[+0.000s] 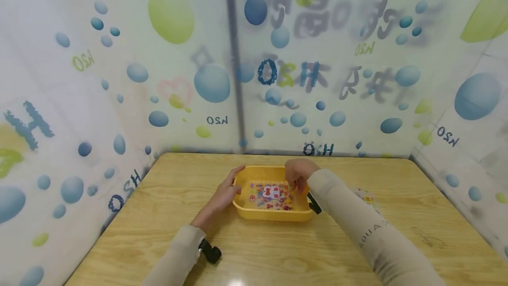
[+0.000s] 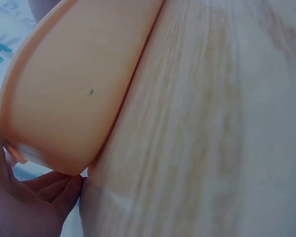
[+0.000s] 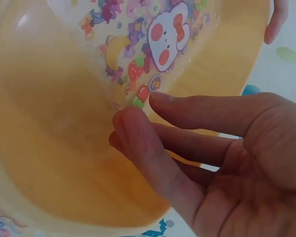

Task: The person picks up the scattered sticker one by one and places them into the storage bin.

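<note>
A yellow plastic basin [image 1: 274,215] stands on the wooden table. Inside it lies a clear sticker sheet [image 1: 271,192] with a white rabbit face and several small coloured figures. At the basin's left end, my left hand [image 1: 225,195] holds the rim, thumb on the inner side; in the left wrist view its fingers reach around the basin's outer wall [image 2: 74,84]. My right hand [image 1: 300,172] reaches over the right end into the basin. In the right wrist view, the bent fingers and thumb pinch the sheet's [image 3: 133,29] near corner; the exact contact is partly hidden by the fingertip.
Another colourful sheet [image 1: 367,197] lies on the table, partly covered by the right sleeve [image 1: 357,224]. Around the back and sides hang pale curtains [image 1: 190,114] with a bubble print. Wood-grain tabletop [image 1: 254,250] extends in front of the basin.
</note>
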A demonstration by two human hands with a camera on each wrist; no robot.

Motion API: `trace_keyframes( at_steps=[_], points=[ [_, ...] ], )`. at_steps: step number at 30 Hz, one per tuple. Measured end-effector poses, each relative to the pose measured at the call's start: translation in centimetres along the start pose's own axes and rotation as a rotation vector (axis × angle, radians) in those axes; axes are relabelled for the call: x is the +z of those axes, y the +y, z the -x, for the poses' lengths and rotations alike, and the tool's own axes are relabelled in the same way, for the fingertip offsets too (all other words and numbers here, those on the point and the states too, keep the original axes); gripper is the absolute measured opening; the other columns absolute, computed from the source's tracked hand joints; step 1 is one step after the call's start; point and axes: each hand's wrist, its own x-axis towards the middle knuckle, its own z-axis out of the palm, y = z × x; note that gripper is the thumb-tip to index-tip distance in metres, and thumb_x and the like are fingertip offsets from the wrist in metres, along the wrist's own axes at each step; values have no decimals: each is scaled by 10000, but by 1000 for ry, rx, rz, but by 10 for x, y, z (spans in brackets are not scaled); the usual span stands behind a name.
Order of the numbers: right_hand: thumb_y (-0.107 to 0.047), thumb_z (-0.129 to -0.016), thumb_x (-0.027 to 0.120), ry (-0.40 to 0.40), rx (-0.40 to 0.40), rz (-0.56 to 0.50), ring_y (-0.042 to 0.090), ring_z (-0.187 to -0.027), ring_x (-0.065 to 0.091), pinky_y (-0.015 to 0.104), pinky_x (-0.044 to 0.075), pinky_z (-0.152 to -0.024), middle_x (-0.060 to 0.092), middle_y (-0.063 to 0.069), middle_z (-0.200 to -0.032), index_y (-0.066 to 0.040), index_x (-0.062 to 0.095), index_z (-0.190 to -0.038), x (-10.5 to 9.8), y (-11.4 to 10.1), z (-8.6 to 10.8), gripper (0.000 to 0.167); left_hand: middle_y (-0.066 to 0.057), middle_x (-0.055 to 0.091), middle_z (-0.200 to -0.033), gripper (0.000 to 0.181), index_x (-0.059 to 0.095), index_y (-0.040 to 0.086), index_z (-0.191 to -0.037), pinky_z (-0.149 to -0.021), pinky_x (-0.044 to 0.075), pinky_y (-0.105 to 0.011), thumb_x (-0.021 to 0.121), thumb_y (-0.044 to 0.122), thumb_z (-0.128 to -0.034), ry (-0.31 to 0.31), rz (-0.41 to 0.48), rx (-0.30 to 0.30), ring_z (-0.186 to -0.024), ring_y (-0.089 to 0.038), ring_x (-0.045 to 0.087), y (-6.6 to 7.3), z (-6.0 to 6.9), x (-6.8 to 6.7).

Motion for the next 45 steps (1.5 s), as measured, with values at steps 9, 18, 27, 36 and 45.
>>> trace_keyframes(
  at_steps=[9,18,27,36,45],
  points=[
    [-37,-868,734,11,11,38,270,-843,791,348,626,-746,769,191,-907,0,692,-1019,-11,-2,1,160,-131,344,-1680,762,383,252,-1598,-1148,355,-566,493,40,-875,8,-14,31,-1523,-418,333,7,-7,-7],
    [-9,-852,727,6,70,79,257,-853,794,317,618,-678,785,188,-909,-2,727,-945,-14,-9,5,93,-122,330,-1688,771,383,253,-1598,-1175,332,-576,509,39,-868,3,-17,42,-1539,-426,300,13,-10,-8],
    [-6,-887,681,27,58,164,180,-667,730,265,587,-621,713,150,-875,-5,716,-937,-9,-16,13,61,-120,348,-1681,781,392,237,-1596,-1175,332,-580,518,48,-848,5,-10,44,-1535,-428,309,10,-9,-7],
    [-131,-921,704,31,-66,60,145,-612,591,260,584,-692,647,90,-844,-36,687,-1021,-4,-4,13,138,-130,358,-1674,772,393,204,-1597,-1167,341,-584,510,31,-854,12,-17,47,-1525,-431,328,4,-2,-4],
    [-269,-985,680,164,-386,34,180,-539,662,282,551,-534,696,93,-683,-89,749,-844,-14,18,56,238,-141,317,-1692,772,383,206,-1602,-1207,291,-607,495,31,-859,-11,-11,38,-1554,-442,257,1,1,-2]
  ],
)
